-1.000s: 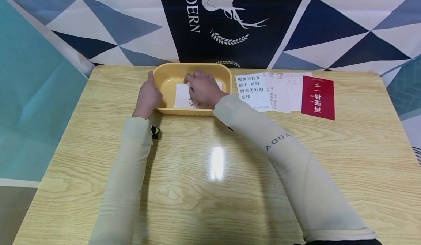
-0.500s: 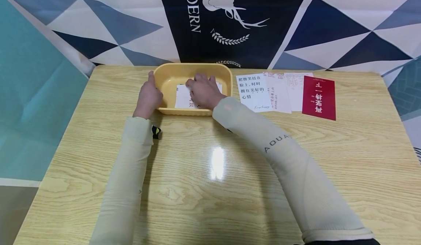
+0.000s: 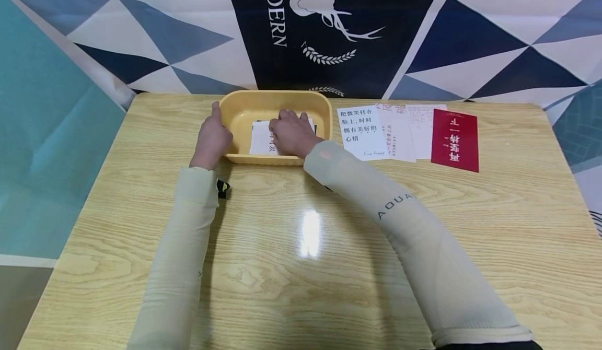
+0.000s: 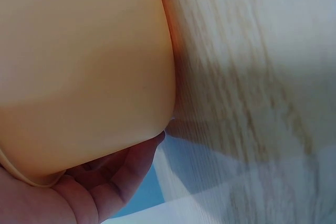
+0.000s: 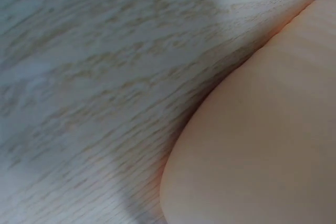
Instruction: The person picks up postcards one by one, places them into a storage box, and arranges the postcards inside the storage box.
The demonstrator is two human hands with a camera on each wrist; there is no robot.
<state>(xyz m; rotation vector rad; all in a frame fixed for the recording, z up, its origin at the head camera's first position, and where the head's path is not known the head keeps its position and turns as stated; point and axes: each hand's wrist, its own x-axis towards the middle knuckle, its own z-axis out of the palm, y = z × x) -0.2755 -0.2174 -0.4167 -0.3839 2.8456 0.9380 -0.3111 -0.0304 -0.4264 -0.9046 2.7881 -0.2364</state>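
Your right hand (image 3: pixel 296 135), fingers bent, has slid a bit toward you on the white cards (image 3: pixel 261 140) in the yellow tub (image 3: pixel 239 130), baring more of a dark card (image 3: pixel 315 128), so the pile looks uneven; I can't tell if it pinches any, while your left hand (image 3: pixel 211 140) grips the tub's end.

A white printed card (image 3: pixel 261 138) lies in the yellow tub (image 3: pixel 277 102).

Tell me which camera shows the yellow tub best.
Head view: the yellow tub shows nearly whole from above, inside included, though the left hand and right hand cover parts. Left wrist shows mainly outer wall, up close; right wrist, only outer wall.
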